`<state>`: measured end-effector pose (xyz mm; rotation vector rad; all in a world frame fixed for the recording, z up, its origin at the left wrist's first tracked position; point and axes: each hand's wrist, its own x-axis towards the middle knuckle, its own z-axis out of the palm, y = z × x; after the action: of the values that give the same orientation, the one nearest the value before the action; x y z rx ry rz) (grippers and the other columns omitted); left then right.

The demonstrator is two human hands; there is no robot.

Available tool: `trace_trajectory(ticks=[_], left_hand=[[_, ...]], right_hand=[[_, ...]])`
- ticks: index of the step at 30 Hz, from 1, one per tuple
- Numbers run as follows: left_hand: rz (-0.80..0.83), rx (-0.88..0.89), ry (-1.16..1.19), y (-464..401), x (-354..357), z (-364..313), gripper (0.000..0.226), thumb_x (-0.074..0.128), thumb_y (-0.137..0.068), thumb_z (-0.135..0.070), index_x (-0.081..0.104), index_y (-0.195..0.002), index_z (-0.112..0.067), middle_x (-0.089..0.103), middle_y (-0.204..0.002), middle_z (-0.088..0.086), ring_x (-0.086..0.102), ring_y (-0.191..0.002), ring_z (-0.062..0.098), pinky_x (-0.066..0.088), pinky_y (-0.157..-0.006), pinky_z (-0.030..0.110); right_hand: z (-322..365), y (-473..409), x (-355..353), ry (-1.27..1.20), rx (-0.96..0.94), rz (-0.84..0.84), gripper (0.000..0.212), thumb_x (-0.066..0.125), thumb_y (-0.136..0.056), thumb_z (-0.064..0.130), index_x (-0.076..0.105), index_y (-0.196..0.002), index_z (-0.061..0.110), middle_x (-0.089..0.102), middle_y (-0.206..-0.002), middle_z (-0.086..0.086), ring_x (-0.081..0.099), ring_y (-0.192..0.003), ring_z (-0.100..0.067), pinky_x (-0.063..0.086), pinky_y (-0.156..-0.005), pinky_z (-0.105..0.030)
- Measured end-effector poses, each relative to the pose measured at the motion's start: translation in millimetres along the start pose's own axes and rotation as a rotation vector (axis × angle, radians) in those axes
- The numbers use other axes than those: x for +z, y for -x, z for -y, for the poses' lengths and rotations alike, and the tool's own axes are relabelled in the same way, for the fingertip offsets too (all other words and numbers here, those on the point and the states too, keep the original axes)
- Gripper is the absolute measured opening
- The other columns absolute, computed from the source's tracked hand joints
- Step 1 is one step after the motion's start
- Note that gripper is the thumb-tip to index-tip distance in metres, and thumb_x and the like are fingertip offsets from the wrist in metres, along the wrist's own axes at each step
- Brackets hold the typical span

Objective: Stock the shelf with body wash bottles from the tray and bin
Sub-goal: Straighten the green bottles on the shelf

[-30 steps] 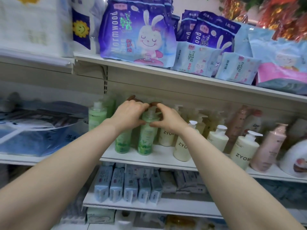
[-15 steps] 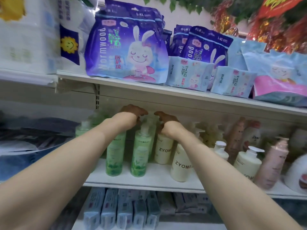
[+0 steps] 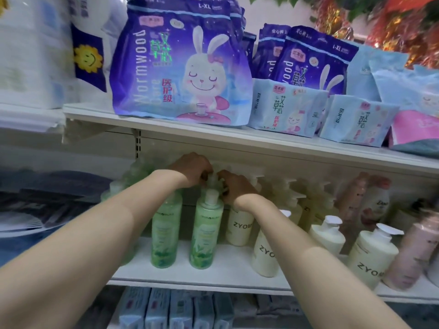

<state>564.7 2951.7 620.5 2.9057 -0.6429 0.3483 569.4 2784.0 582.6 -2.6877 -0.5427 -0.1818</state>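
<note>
Both hands reach deeper than before: left hand [image 3: 192,168] and right hand [image 3: 235,186] pinch a rear green bottle's [image 3: 212,180] pump on the shelf [image 3: 225,269]. Seating step, likely; next, let go cleanly without tipping the front bottle [image 3: 205,231].

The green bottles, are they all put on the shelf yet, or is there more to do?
Done: two green bottles stand at the front of the shelf, with cream ZYOM bottles alongside. In hand: the left hand and right hand both reach to the pump top of a green bottle further back, apparently adjusting it; their exact grip is unclear. Left: unknown, since the tray and bin are out of view.
</note>
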Motion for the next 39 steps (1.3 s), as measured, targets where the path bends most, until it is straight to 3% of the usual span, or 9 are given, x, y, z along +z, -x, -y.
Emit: trace_trajectory(ticks=[6, 8, 13, 16, 20, 25, 29, 34, 39], left_hand=[[-0.011, 0.001, 0.011, -1, 0, 5, 0.008, 0.070, -0.082, -0.018, 0.071, -0.090, -0.019, 0.064, -0.087, -0.004, 0.062, -0.086, 0.020, 0.043, -0.071, 0.025], [-0.002, 0.005, 0.033, -2, 0, 8, 0.010, 0.069, -0.082, -0.018, 0.072, -0.091, -0.018, 0.069, -0.092, 0.000, 0.064, -0.089, 0.022, 0.050, -0.077, 0.030], [-0.085, -0.043, 0.144, -13, -2, 20, 0.041, 0.065, -0.085, -0.015, 0.065, -0.125, -0.024, 0.065, -0.126, 0.001, 0.060, -0.115, 0.022, 0.045, -0.101, 0.034], [-0.093, -0.076, 0.191, -21, -1, 27, 0.045, 0.060, -0.090, -0.012, 0.056, -0.134, -0.018, 0.058, -0.135, 0.006, 0.054, -0.121, 0.022, 0.040, -0.106, 0.031], [-0.029, -0.091, 0.189, -33, 9, 30, 0.043, 0.055, -0.094, -0.011, 0.053, -0.137, -0.014, 0.053, -0.140, 0.008, 0.050, -0.126, 0.023, 0.036, -0.109, 0.030], [0.047, -0.072, 0.188, -49, 17, 30, 0.036, 0.052, -0.096, -0.007, 0.059, -0.130, -0.014, 0.058, -0.134, 0.008, 0.055, -0.119, 0.025, 0.043, -0.105, 0.037], [0.131, -0.061, 0.154, -59, 22, 31, 0.029, 0.051, -0.096, -0.010, 0.064, -0.121, -0.017, 0.062, -0.123, 0.005, 0.058, -0.106, 0.022, 0.048, -0.097, 0.037], [0.194, -0.061, 0.063, -61, 23, 32, 0.021, 0.048, -0.096, -0.006, 0.064, -0.105, -0.016, 0.061, -0.109, 0.005, 0.057, -0.096, 0.022, 0.050, -0.088, 0.034], [0.124, -0.094, 0.011, -56, 21, 38, 0.016, 0.044, -0.100, -0.015, 0.053, -0.088, -0.022, 0.059, -0.096, 0.001, 0.058, -0.094, 0.021, 0.048, -0.090, 0.034]], right_hand=[[1, -1, 6, -0.085, 0.000, -0.031, 0.040, 0.068, -0.087, 0.020, 0.052, -0.124, 0.018, 0.068, -0.112, -0.011, 0.064, -0.103, -0.030, 0.052, -0.083, -0.034], [0, -2, 2, -0.077, -0.014, -0.002, 0.042, 0.071, -0.085, 0.019, 0.055, -0.124, 0.018, 0.068, -0.112, -0.008, 0.064, -0.103, -0.027, 0.047, -0.079, -0.028], [2, -18, -25, -0.103, -0.028, -0.063, 0.046, 0.063, -0.088, -0.001, 0.061, -0.128, 0.022, 0.065, -0.121, -0.010, 0.065, -0.107, -0.024, 0.053, -0.095, -0.035], [1, -27, -39, -0.056, -0.024, -0.098, 0.052, 0.060, -0.089, -0.003, 0.056, -0.136, 0.019, 0.058, -0.131, -0.011, 0.058, -0.117, -0.026, 0.049, -0.101, -0.036], [-5, -37, -37, 0.041, 0.011, 0.012, 0.069, 0.069, -0.086, -0.001, 0.044, -0.148, 0.016, 0.047, -0.148, -0.012, 0.048, -0.134, -0.029, 0.043, -0.108, -0.038], [-17, -56, -24, 0.052, 0.041, 0.047, 0.077, 0.079, -0.078, 0.004, 0.047, -0.146, 0.019, 0.051, -0.146, -0.008, 0.049, -0.133, -0.029, 0.044, -0.108, -0.041], [-22, -69, -14, 0.021, 0.038, 0.023, 0.053, 0.076, -0.083, 0.011, 0.056, -0.132, 0.016, 0.059, -0.130, -0.007, 0.056, -0.118, -0.025, 0.041, -0.089, -0.026], [-21, -79, -9, -0.047, 0.037, 0.014, 0.040, 0.070, -0.089, 0.011, 0.057, -0.126, 0.015, 0.060, -0.123, -0.006, 0.056, -0.108, -0.020, 0.042, -0.081, -0.022], [-16, -88, -1, -0.031, 0.001, 0.015, 0.033, 0.066, -0.092, 0.018, 0.058, -0.124, 0.018, 0.061, -0.115, -0.006, 0.058, -0.106, -0.025, 0.051, -0.097, -0.044]])
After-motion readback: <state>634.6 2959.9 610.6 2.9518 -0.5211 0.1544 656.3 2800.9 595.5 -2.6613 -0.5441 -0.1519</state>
